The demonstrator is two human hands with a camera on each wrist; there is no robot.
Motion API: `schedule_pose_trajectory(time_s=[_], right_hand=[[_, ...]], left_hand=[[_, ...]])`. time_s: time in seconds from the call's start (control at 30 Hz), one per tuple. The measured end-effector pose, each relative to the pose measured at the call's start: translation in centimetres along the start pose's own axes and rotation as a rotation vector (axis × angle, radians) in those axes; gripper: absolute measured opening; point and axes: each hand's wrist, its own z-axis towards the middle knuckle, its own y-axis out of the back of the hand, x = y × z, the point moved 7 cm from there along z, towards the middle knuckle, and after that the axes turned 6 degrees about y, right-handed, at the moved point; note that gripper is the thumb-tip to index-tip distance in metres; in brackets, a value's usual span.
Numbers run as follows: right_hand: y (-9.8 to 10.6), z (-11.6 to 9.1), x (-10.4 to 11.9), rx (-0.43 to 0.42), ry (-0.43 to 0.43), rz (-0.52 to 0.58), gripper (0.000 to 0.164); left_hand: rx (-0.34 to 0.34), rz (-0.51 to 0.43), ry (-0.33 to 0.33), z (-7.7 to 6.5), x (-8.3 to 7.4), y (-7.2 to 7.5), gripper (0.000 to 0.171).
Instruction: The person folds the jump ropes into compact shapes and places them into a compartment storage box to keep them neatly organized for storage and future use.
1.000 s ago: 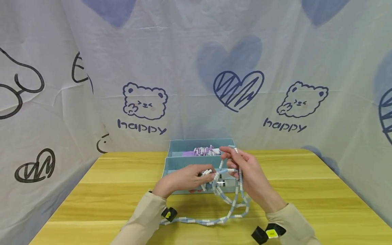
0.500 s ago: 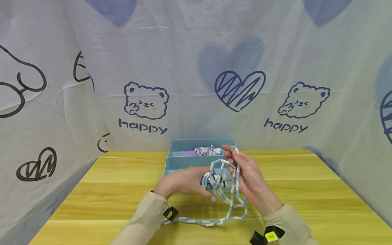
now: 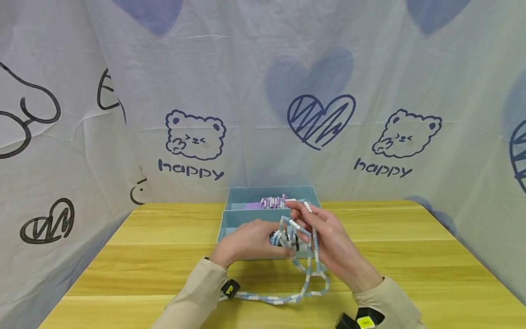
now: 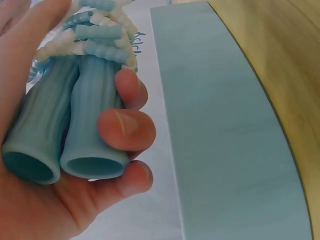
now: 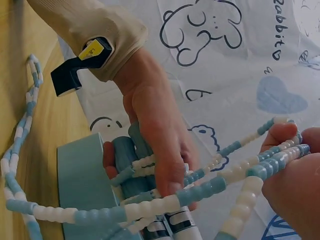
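Note:
My left hand grips the two light-blue handles of a beaded jump rope, side by side. Blue and white beaded cord is wrapped around them, and the left thumb lies over the turns. From there, cord crosses to my right hand, whose curled fingers hold several strands; the right wrist view shows these strands stretched between the hands. A slack loop of the rope hangs down and trails leftward over the table toward my left sleeve. The handles' white and black ends show below the left hand.
Behind the hands stands a light-blue box with a front and a rear compartment. In the rear one lies a purple and white beaded bundle. The wooden table meets a printed cloth backdrop.
The left thumb has lifted off the wrapped cord and come back down over it. My right hand has moved slightly left with its strands, toward the left hand.

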Motion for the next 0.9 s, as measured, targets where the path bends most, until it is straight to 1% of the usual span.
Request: schedule_pose_trajectory(time_s=[0.13, 0.2, 0.3, 0.4, 0.47, 0.5, 0.63, 0.7, 0.77, 0.8, 0.83, 0.9], right_hand=[[-0.5, -0.3, 0.5, 0.055, -0.009, -0.104, 0.045], [-0.4, -0.4, 0.8, 0.055, -0.008, -0.18, 0.043], [0.2, -0.4, 1.4, 0.032, -0.005, -0.32, 0.04], [1.4, -0.4, 2.3, -0.008, 0.018, -0.499, 0.037], [2.3, -0.4, 3.1, -0.043, 0.061, -0.661, 0.034], [2.6, -0.4, 3.7, -0.061, 0.091, -0.761, 0.033], [3.6, -0.9, 5.6, -0.136, 0.182, -1.145, 0.032], [3.7, -1.2, 6.2, -0.143, 0.211, -1.306, 0.035], [3.6, -1.2, 6.5, -0.119, 0.224, -1.397, 0.039], [3.5, -1.2, 6.6, -0.1, 0.224, -1.426, 0.041], [3.5, -1.2, 6.7, -0.072, 0.222, -1.449, 0.043], [3.5, -1.3, 6.6, -0.002, 0.184, -1.455, 0.045]], left_hand=[[-0.011, 0.009, 0.003, 0.0, 0.0, 0.2, 0.042], [-0.01, 0.016, 0.01, 0.0, 0.1, 0.4, 0.041], [-0.007, 0.037, -0.001, -0.1, -0.1, 0.6, 0.029], [-0.012, 0.063, -0.022, -0.1, -0.3, 0.9, 0.015], [-0.017, 0.075, -0.027, -0.1, -0.3, 1.0, 0.011], [-0.02, 0.084, -0.024, -0.1, -0.2, 1.1, 0.01], [-0.013, 0.116, 0.008, -0.2, 0.4, 1.0, 0.014], [0.001, 0.111, 0.036, -0.2, 0.8, 1.0, 0.026], [0.014, 0.088, 0.068, -0.2, 1.2, 1.0, 0.043], [0.02, 0.076, 0.085, -0.2, 1.4, 1.1, 0.048], [0.025, 0.063, 0.097, -0.3, 1.6, 1.1, 0.05], [0.028, 0.044, 0.113, -0.4, 1.9, 1.2, 0.049]])
